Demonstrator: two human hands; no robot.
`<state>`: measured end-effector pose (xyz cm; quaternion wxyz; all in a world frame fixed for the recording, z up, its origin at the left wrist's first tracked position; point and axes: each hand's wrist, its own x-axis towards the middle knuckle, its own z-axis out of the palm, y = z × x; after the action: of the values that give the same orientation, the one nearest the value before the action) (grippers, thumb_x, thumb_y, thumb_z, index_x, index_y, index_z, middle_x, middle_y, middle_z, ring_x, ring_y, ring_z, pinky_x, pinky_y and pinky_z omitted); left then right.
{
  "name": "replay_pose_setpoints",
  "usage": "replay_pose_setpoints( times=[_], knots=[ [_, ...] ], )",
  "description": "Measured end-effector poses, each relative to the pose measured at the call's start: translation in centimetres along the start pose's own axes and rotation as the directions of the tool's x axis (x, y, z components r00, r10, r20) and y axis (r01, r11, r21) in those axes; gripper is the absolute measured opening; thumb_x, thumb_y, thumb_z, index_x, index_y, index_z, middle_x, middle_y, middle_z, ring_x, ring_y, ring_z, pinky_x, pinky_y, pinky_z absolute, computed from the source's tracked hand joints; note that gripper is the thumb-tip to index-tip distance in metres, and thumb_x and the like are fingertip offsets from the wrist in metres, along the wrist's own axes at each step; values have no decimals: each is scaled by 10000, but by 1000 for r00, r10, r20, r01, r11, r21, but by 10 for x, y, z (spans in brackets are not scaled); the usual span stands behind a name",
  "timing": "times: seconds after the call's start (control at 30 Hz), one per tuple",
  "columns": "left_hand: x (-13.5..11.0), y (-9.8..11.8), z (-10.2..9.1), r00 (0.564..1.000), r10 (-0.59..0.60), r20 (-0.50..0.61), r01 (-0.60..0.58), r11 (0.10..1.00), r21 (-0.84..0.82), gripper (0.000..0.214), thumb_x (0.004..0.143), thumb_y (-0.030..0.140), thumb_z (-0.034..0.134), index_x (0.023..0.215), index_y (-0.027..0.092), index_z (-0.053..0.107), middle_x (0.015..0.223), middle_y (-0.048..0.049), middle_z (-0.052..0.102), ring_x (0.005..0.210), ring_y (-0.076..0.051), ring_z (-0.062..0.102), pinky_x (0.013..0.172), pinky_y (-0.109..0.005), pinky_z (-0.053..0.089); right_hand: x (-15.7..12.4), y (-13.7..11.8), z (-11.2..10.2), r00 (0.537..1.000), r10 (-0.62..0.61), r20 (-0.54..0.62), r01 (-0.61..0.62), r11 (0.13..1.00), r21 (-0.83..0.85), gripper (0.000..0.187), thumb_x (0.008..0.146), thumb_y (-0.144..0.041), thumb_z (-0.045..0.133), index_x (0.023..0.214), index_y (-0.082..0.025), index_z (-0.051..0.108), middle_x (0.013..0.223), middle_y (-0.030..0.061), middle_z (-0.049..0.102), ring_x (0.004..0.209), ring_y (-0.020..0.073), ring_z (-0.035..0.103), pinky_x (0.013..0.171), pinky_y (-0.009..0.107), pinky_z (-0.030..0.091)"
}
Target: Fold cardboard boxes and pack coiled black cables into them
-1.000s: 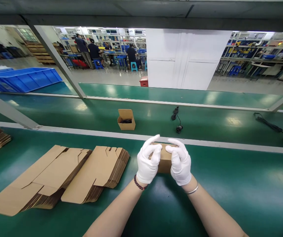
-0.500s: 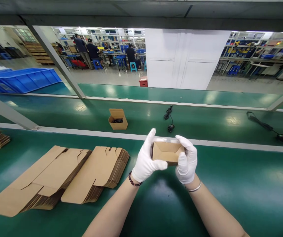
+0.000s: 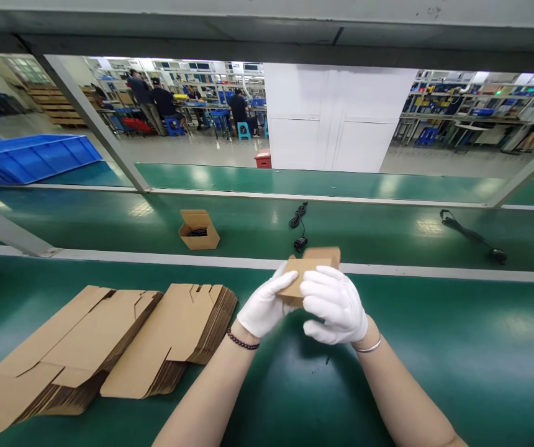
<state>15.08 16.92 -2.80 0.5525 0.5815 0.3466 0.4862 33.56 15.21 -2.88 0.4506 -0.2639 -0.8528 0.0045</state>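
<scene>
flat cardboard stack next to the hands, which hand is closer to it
Left. The left hand is just beside the stack of flat cardboard box blanks, not touching it; the right hand lies farther off, past the left hand.

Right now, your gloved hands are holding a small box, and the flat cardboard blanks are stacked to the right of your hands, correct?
No: the flat cardboard blanks are stacked to the left of the hands, not the right, as the head view shows. The rest stands: the left hand and right hand hold the small box.
</scene>
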Motion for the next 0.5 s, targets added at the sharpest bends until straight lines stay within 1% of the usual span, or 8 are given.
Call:
replay_pose_setpoints(
  times=[0.07, 0.1, 0.17, 0.23, 0.3, 0.4, 0.43, 0.5],
  knots=[
    [1, 1, 1, 995, -54, 90, 70, 978, -196, 637, 777, 398, 684, 1353, 251, 453, 1304, -117, 591, 1168, -280, 593, 951, -451, 524, 1, -1, 0, 988, -53, -145, 54, 999, -1, 263, 843, -539, 546, 920, -310, 651, 962, 7, 714, 979, 232, 668, 909, 494, 517],
    [2, 1, 2, 996, -31, 88, 52, 968, -246, 754, 725, 359, 739, 1387, 257, 394, 1361, -117, 544, 1216, -284, 556, 996, -453, 493, 0, 0, 0, 970, -44, -237, 45, 999, -4, 250, 869, -482, 532, 1007, -307, 644, 1024, 17, 710, 1021, 236, 658, 926, 504, 510],
    [5, 1, 3, 998, 47, 30, -39, 975, -221, 875, 650, 323, 798, 1398, 241, 351, 1398, -135, 500, 1257, -302, 514, 1020, -462, 469, -2, 2, 1, 912, 83, -402, -92, 996, -3, 254, 900, -332, 516, 1127, -280, 618, 1098, 50, 695, 1071, 241, 640, 929, 500, 516],
    [8, -1, 2, 997, 69, -18, -71, 991, -113, 861, 620, 333, 811, 1357, 196, 389, 1370, -161, 516, 1252, -326, 512, 1011, -478, 469, -4, 5, 2, 834, 280, -476, -299, 954, 37, 263, 903, -252, 515, 1144, -246, 622, 1102, 74, 693, 1042, 233, 651, 888, 460, 544],
    [8, -6, -1, 998, 46, -34, -45, 998, 36, 811, 620, 335, 804, 1318, 169, 426, 1333, -168, 542, 1236, -334, 525, 1022, -492, 454, -3, 7, 3, 807, 386, -446, -404, 913, 59, 229, 898, -236, 529, 1091, -226, 652, 1069, 74, 705, 984, 214, 669, 862, 412, 558],
    [1, -23, -13, 1000, 4, 22, -11, 952, 306, 767, 682, 324, 753, 1353, 185, 409, 1363, -149, 523, 1279, -323, 488, 1087, -503, 378, 0, 7, 2, 870, 349, -350, -379, 925, -20, 186, 886, -249, 544, 1001, -216, 686, 1001, 56, 730, 944, 193, 679, 883, 365, 547],
    [-2, -32, -18, 999, -7, 43, -10, 925, 381, 792, 703, 326, 734, 1394, 203, 366, 1410, -141, 481, 1323, -319, 440, 1115, -503, 337, 1, 8, 0, 879, 346, -329, -383, 922, -51, 185, 887, -260, 540, 985, -216, 690, 991, 52, 733, 944, 188, 678, 890, 353, 542],
    [-9, -54, -30, 996, -71, 60, 36, 888, 458, 894, 724, 355, 710, 1470, 226, 235, 1507, -142, 357, 1391, -322, 339, 1140, -494, 293, 2, 13, -4, 857, 416, -304, -458, 885, -81, 206, 899, -302, 519, 979, -224, 692, 982, 43, 736, 917, 177, 683, 877, 330, 543]
  ],
)
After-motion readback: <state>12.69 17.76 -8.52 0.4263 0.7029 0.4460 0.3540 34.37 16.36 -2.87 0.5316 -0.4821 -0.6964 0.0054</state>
